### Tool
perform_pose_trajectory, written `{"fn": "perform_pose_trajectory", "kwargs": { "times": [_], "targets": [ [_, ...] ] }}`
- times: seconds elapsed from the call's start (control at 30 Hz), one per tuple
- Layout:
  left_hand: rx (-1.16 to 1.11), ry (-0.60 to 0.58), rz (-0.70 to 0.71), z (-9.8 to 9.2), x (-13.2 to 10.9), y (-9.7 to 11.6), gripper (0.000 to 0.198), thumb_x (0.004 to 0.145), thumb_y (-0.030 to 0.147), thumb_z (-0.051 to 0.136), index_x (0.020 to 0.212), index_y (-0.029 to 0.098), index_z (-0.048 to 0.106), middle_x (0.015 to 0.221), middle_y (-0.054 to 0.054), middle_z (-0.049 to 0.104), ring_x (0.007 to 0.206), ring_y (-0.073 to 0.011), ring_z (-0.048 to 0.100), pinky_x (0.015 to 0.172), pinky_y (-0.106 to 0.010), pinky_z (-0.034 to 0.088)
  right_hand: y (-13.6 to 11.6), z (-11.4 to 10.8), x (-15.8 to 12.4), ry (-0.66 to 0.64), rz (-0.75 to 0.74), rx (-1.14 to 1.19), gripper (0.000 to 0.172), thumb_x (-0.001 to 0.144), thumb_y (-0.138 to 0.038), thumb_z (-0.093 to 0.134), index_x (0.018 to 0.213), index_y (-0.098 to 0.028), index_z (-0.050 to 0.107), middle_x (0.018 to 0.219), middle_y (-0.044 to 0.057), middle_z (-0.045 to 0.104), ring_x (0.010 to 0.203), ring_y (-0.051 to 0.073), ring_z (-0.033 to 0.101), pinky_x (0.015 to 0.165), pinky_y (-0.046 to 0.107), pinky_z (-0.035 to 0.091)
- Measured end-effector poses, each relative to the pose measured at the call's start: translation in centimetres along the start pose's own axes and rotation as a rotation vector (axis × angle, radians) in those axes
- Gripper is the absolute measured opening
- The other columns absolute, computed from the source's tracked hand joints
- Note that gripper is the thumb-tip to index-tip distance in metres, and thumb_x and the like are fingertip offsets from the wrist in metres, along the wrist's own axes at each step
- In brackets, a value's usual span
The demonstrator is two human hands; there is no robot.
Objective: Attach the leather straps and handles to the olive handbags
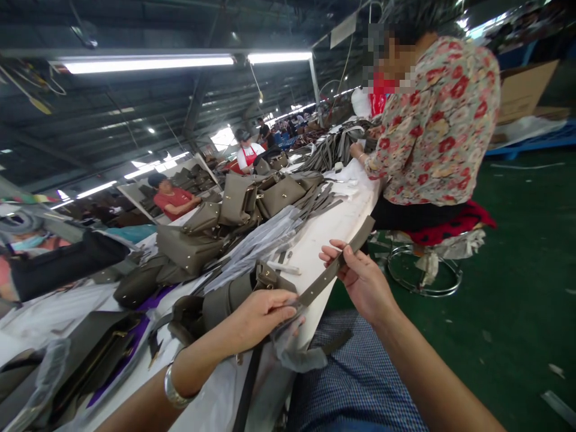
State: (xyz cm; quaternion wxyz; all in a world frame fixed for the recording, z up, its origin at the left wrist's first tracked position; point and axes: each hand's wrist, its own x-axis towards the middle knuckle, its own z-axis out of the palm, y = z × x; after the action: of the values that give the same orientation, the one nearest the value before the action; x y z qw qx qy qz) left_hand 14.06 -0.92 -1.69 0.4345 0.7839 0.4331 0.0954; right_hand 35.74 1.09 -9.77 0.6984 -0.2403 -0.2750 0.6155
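A grey-brown strap (321, 285) with a row of small holes stretches between my two hands over the table's edge. My left hand (270, 315), a silver bangle on its wrist, pinches the lower part of the strap, where clear plastic wrap (299, 354) hangs down. Thumb and fingers of my right hand (355, 273) close on the strap near its upper end, the other fingers loosely curled. A matching handbag (229, 300) with metal fittings lies just beyond my left hand. Below, another strap piece (337, 342) rests over my lap.
Several grey-brown bags (191, 243) are heaped on the white table (351, 222), beside plastic-wrapped straps (256, 240). A person in a floral top (436, 126) sits at the right, handling straps. More people are across the table. An open bag (99, 360) lies at the lower left.
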Motion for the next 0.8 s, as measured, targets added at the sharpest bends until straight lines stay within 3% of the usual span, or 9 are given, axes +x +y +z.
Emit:
{"fn": "perform_pose_trajectory", "kwargs": {
  "times": [0.13, 0.33, 0.4, 0.47, 0.53, 0.6, 0.67, 0.73, 0.8],
  "targets": [
    [0.057, 0.0, 0.024, 0.1, -0.3, 0.0, 0.032, 0.097, 0.034, 0.045, 0.096, 0.016, 0.072, 0.089, -0.004, 0.073, 0.081, -0.0183, 0.064, 0.074, -0.025, 0.046, -0.3, -0.9, 0.0, 0.08, -0.007, 0.028, 0.031, 0.087, -0.046, 0.066, 0.108, -0.023, 0.069, 0.107, 0.004, 0.075, 0.098, 0.019, 0.07, 0.094, 0.034, 0.052],
    [-0.11, -0.035, -0.032, 0.9, -0.3, -0.2, 0.032, 0.097, 0.038, 0.048, 0.096, 0.015, 0.071, 0.087, -0.005, 0.072, 0.077, -0.0173, 0.064, 0.07, -0.024, 0.046, 0.3, -0.8, -0.4, 0.131, -0.022, 0.039, 0.027, 0.088, -0.042, 0.066, 0.107, -0.022, 0.068, 0.103, 0.003, 0.075, 0.092, 0.015, 0.071, 0.091, 0.029, 0.053],
    [-0.224, -0.049, -0.057, 1.4, -0.1, -0.1, 0.032, 0.096, 0.038, 0.05, 0.095, 0.014, 0.071, 0.082, -0.005, 0.072, 0.073, -0.0166, 0.064, 0.068, -0.025, 0.047, 0.8, 0.2, -1.0, 0.096, -0.008, -0.008, 0.028, 0.089, -0.043, 0.065, 0.108, -0.022, 0.067, 0.103, 0.004, 0.076, 0.092, 0.017, 0.071, 0.091, 0.031, 0.053],
    [-0.357, -0.015, -0.075, 1.7, 0.4, 0.4, 0.03, 0.094, 0.039, 0.054, 0.097, 0.014, 0.072, 0.08, -0.005, 0.072, 0.07, -0.0163, 0.065, 0.066, -0.025, 0.049, 1.4, 1.4, -1.9, -0.017, 0.027, -0.053, 0.034, 0.092, -0.047, 0.059, 0.116, -0.023, 0.065, 0.108, 0.006, 0.074, 0.098, 0.02, 0.069, 0.094, 0.036, 0.052],
    [-0.491, 0.128, -0.037, 1.4, 0.7, 1.3, 0.027, 0.091, 0.038, 0.061, 0.1, 0.015, 0.071, 0.082, -0.004, 0.073, 0.072, -0.0165, 0.066, 0.067, -0.025, 0.052, 1.9, 2.5, -3.2, -0.206, 0.064, -0.077, 0.048, 0.095, -0.055, 0.049, 0.132, -0.025, 0.055, 0.12, 0.009, 0.07, 0.109, 0.022, 0.065, 0.101, 0.042, 0.047],
    [-0.617, 0.374, 0.07, 0.0, 0.9, 2.4, 0.024, 0.086, 0.035, 0.068, 0.099, 0.016, 0.071, 0.084, -0.003, 0.073, 0.074, -0.0157, 0.068, 0.071, -0.025, 0.054, 2.4, 3.1, -4.4, -0.442, 0.098, -0.146, 0.064, 0.092, -0.062, 0.049, 0.146, -0.028, 0.041, 0.13, 0.01, 0.064, 0.118, 0.024, 0.06, 0.106, 0.045, 0.042],
    [-0.694, 0.658, 0.224, -2.3, 0.5, 3.3, 0.02, 0.084, 0.032, 0.072, 0.096, 0.016, 0.071, 0.085, -0.002, 0.074, 0.075, -0.0132, 0.068, 0.072, -0.023, 0.055, 2.7, 3.4, -5.5, -0.65, 0.144, -0.319, 0.072, 0.085, -0.058, 0.064, 0.146, -0.028, 0.041, 0.128, 0.008, 0.065, 0.116, 0.024, 0.06, 0.105, 0.044, 0.042],
    [-0.69, 0.926, 0.39, -5.3, -0.5, 3.5, 0.016, 0.085, 0.03, 0.071, 0.094, 0.017, 0.071, 0.089, -0.001, 0.074, 0.076, -0.0102, 0.068, 0.071, -0.019, 0.055, 3.0, 3.2, -6.3, -0.772, 0.193, -0.531, 0.053, 0.082, -0.046, 0.072, 0.129, -0.024, 0.061, 0.112, 0.005, 0.071, 0.103, 0.024, 0.065, 0.094, 0.038, 0.049],
    [-0.627, 1.164, 0.548, -8.5, -2.2, 2.6, 0.012, 0.088, 0.026, 0.067, 0.092, 0.015, 0.071, 0.09, 0.0, 0.073, 0.077, -0.0076, 0.067, 0.072, -0.016, 0.055, 3.1, 2.7, -6.4, -0.782, 0.237, -0.655, 0.026, 0.085, -0.039, 0.068, 0.101, -0.019, 0.074, 0.092, 0.003, 0.073, 0.087, 0.021, 0.067, 0.081, 0.031, 0.052]
  ]
}}
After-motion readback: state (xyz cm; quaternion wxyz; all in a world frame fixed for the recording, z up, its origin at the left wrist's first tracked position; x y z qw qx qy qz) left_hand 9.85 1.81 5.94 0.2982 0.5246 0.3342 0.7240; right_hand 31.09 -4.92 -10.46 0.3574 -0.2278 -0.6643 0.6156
